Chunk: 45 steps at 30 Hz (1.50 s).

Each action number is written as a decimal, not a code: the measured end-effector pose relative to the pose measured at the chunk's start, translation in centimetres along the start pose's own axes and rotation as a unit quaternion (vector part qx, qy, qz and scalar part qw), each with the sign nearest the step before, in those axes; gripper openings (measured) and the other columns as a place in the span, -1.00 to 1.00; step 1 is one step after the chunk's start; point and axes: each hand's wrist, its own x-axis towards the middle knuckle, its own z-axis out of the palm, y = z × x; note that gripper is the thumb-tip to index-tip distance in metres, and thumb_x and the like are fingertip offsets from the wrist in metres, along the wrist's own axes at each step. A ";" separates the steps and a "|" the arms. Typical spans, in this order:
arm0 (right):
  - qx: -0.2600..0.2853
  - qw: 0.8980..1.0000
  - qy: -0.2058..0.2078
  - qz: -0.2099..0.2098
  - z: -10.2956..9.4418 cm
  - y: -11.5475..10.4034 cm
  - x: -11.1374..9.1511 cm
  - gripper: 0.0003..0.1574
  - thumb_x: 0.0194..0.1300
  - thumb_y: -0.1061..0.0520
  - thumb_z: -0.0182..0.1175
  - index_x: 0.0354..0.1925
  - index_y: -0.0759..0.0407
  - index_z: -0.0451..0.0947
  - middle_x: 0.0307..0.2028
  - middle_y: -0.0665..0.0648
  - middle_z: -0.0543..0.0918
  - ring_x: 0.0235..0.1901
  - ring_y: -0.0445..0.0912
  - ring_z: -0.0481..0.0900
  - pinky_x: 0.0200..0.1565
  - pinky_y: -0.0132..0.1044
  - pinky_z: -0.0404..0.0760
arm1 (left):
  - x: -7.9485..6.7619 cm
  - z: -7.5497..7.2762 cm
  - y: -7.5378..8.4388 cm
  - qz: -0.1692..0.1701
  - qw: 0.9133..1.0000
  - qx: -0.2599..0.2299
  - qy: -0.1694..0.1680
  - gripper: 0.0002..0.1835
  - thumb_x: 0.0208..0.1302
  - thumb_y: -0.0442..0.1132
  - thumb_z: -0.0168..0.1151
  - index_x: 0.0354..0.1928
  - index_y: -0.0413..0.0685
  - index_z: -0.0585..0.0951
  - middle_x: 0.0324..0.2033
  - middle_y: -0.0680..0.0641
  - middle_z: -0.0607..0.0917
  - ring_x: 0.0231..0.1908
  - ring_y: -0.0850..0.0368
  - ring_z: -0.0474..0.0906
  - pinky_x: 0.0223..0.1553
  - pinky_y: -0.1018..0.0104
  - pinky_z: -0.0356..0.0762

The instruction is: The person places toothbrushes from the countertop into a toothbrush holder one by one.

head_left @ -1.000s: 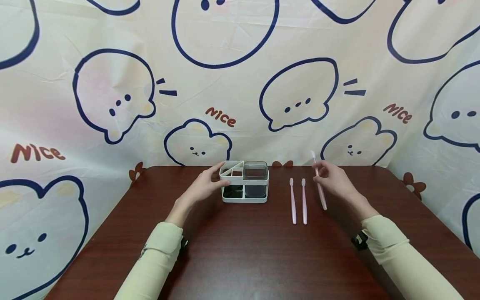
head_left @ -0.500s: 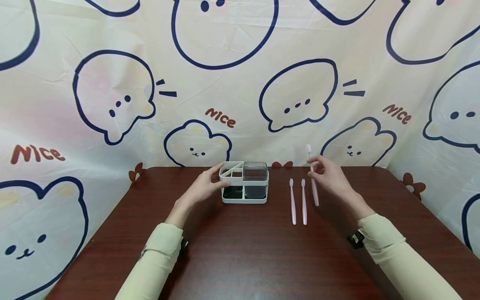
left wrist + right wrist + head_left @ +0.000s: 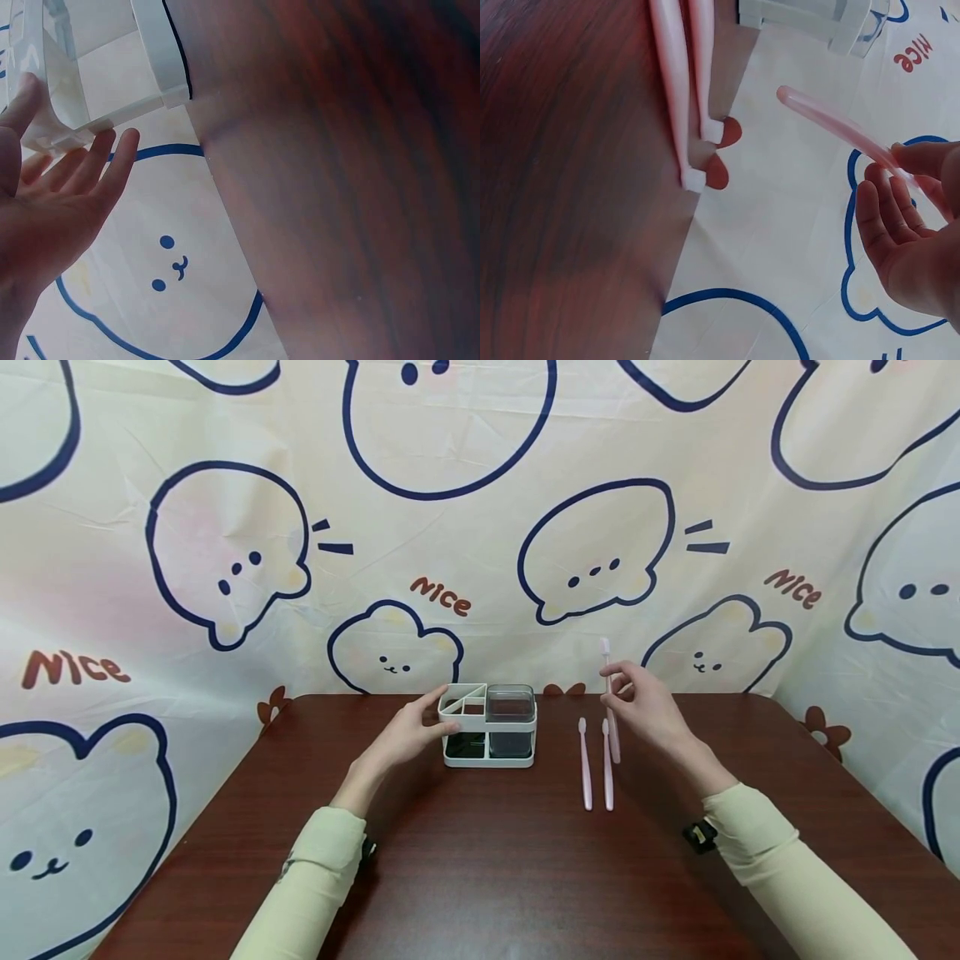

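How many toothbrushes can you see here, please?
3: one held toothbrush pinched by the right hand, plus a left toothbrush and a right toothbrush lying side by side on the table. None shows in the organizer.

A white holder [image 3: 489,725] stands upright on the table [image 3: 480,868], its top left divided into small compartments, a see-through box at its right; the left hand [image 3: 401,739] grips its left end; two pink toothbrushes [image 3: 587,770] lie side by side to its right, heads toward the wall; the right hand [image 3: 651,703] pinches a third pink toothbrush [image 3: 832,127], head up, nearly upright.
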 end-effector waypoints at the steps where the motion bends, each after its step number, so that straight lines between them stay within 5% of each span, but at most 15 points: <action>1: 0.001 1.000 0.005 -0.005 0.1 -0.2 0.0 -0.57 0.36 0.22 0.24 0.17 0.17 0.46 -0.20 0.23 0.61 -0.27 0.08 0.66 -0.32 -0.17 0.68 | 0.0 0.0 0.0 0.001 1.000 0.000 -0.001 -0.13 0.31 0.08 0.30 0.56 0.19 0.12 0.40 -0.11 0.41 0.32 -0.06 0.44 0.27 -0.08 0.47; 15: 0.017 0.994 0.078 -0.078 0.8 -3.1 0.8 -0.58 0.30 0.24 0.28 0.12 0.14 0.51 -0.25 0.19 0.60 -0.35 0.02 0.70 -0.36 -0.17 0.70 | -0.1 0.0 0.1 -0.001 1.000 0.001 0.000 -0.13 0.31 0.08 0.30 0.56 0.17 0.11 0.40 -0.13 0.40 0.32 -0.08 0.44 0.25 -0.08 0.49; 45: 0.061 0.982 0.106 -0.141 2.3 -8.7 2.3 -0.57 0.26 0.27 0.34 0.09 0.19 0.51 -0.21 0.18 0.59 -0.35 -0.04 0.71 -0.30 -0.25 0.73 | 0.0 0.1 0.0 0.005 1.000 -0.009 0.003 -0.13 0.30 0.05 0.32 0.56 0.15 0.12 0.40 -0.12 0.41 0.31 -0.06 0.46 0.27 -0.08 0.47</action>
